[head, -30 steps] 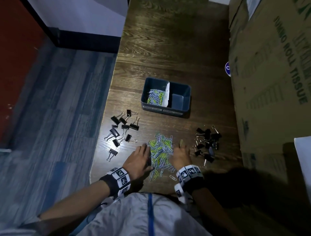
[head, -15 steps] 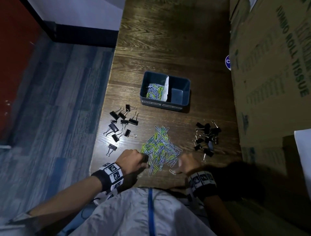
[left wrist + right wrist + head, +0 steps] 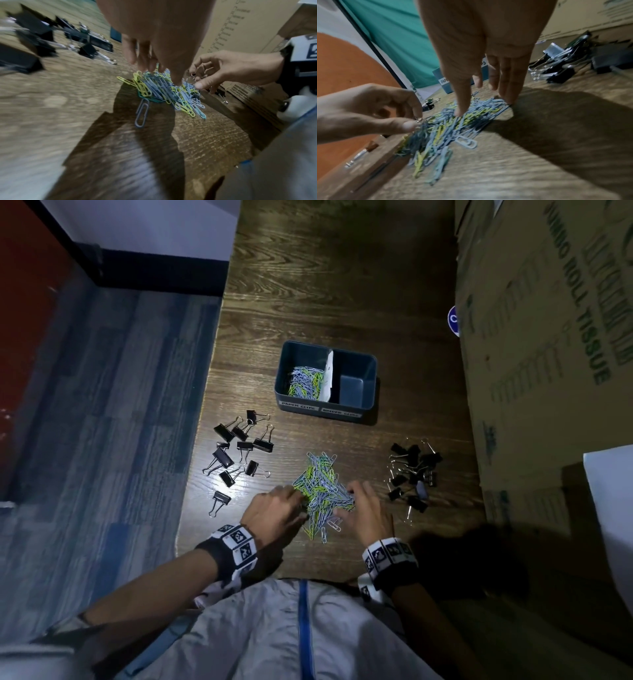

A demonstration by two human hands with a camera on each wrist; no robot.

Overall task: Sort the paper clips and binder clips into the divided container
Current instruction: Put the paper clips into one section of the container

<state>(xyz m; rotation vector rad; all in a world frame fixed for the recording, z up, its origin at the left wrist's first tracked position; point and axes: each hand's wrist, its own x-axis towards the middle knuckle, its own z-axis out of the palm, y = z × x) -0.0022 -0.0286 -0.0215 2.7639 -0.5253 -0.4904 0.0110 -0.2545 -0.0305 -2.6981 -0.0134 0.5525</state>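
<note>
A pile of blue, green and yellow paper clips [image 3: 322, 491] lies on the wooden table near me. My left hand [image 3: 299, 501] reaches into the pile's left edge, thumb and forefinger pinching paper clips [image 3: 426, 125]. At the pile's right side my right hand [image 3: 349, 501] has its fingertips and thumb resting on the clips, fingers extended [image 3: 510, 86]. Behind the pile stands the blue divided container [image 3: 308, 405]. Its left compartment holds paper clips [image 3: 305, 381] and its right compartment looks empty. Black binder clips lie in a left group [image 3: 239, 453] and a right group [image 3: 414, 477].
A tall cardboard box [image 3: 548, 337] walls off the table's right side, close to the right binder clips. The table's left edge [image 3: 202, 446] drops to blue carpet. A white divider [image 3: 328, 374] splits the container. A white object [image 3: 613, 508] sits at the far right.
Both hands drew back toward my body half a second ago, dragging the pile nearer. They have since moved forward onto the pile, the left now pinching clips.
</note>
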